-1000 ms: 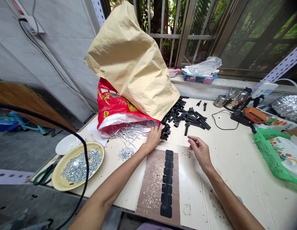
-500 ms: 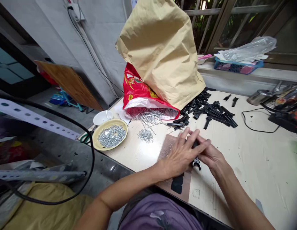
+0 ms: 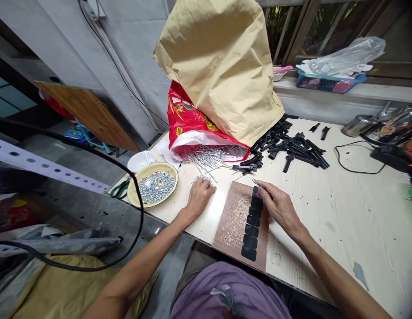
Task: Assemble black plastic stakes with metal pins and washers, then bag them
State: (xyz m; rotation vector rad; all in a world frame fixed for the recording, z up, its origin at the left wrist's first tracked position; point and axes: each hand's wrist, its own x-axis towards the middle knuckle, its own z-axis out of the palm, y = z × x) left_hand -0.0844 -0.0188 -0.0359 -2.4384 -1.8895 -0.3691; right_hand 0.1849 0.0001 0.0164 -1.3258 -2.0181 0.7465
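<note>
My left hand (image 3: 200, 198) reaches down with curled fingers onto a small heap of tiny shiny metal pieces (image 3: 200, 179), which it partly covers. What its fingertips pinch, if anything, is hidden. My right hand (image 3: 281, 204) is closed on a thin grey metal piece (image 3: 255, 182) whose pointed end sticks out past the thumb and forefinger. It hovers by the top end of a row of black rounded squares (image 3: 251, 230). They lie on a brown board (image 3: 222, 237) scattered with pale specks.
A yellow dish (image 3: 173, 186) of tiny metal pieces and a white bowl (image 3: 133, 163) stand left. Behind, a red bag (image 3: 179, 117) spills thin metal pins (image 3: 209, 160) under a tan sack (image 3: 222, 66). Black parts (image 3: 301, 148) lie piled right of it; green-handled scissors (image 3: 118, 190) sit left.
My hands have parted: the left moved left to the small metal heap, the right stayed over the board's right side. The row of black squares is now uncovered; the chrome-ended tool is out of sight.
</note>
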